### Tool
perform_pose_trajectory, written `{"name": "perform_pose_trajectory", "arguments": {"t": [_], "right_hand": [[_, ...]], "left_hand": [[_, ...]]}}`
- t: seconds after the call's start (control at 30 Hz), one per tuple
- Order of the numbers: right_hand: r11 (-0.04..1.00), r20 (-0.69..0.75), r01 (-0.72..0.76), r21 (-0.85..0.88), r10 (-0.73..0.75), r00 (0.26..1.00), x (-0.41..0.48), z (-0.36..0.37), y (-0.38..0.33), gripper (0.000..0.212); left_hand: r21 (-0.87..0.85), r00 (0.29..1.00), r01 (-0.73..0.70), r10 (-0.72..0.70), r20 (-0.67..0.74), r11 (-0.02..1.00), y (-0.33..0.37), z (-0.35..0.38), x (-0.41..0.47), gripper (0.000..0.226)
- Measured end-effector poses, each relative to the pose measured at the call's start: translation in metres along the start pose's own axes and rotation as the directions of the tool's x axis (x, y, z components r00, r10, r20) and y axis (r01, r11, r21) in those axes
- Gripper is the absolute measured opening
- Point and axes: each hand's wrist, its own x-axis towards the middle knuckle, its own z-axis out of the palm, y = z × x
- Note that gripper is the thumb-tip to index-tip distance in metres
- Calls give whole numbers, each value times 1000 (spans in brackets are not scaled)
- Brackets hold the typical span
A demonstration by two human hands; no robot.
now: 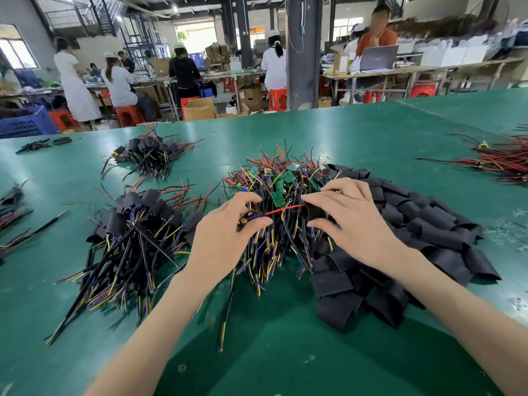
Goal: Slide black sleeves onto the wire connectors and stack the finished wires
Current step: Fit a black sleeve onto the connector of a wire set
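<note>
A: L hand (228, 232), what's it got?

B: Thumb & forefinger curled in, pinching a small board (246, 220) w/ yellow parts. R hand (353, 224) is at its 3 o'clock, fingers bent round a black sleeve (315, 214). A red wire (283, 209) runs straight btw the two. Its end meets the sleeve's mouth, but can't tell if it's inside.

A: What's around?

B: Raw pile (281, 184) at 12 o'clock of the hands: green boards, red & black leads. Both hands are over its near side. Loose sleeves (423, 224) are heaped at 3 o'clock, touching the raw pile and partly under the R wrist.

A: Done ones?

B: Stack (134, 232) at 9 o'clock, just beside L hand, sleeves on, tails toward 7. 2nd stack (148, 155) at 10–11, farther off. Red bundle (503, 161) at 2 o'clock, well apart, all on the green table (285, 352).

A: Anything in the way?

B: Raw-pile leads tangle right under the held wire. People at benches beyond the table, 12 o'clock.
</note>
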Motion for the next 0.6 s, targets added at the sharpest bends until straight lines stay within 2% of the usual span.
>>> {"name": "perform_pose_trajectory", "arguments": {"t": [0.1,0.2,0.33,0.47,0.6], "right_hand": [[996,-55,52,-67,-56,997,3,1,-12,40],[994,-20,94,-62,-95,995,2,0,-21,37],[993,56,116,-5,-116,992,0,-2,-25,34],[995,69,61,75,-66,995,-1,-3,-29,35],[989,90,-1,147,-12,996,-2,-1,-32,39]], "left_hand": [[-127,990,46,-29,135,991,7,5,-2,42],[-234,977,54,-3,213,971,12,10,-3,50],[-236,986,34,6,169,971,13,12,-6,35],[-250,986,56,-15,164,967,13,13,-5,21],[-313,985,105,-55,165,944,14,12,-6,23]]}}
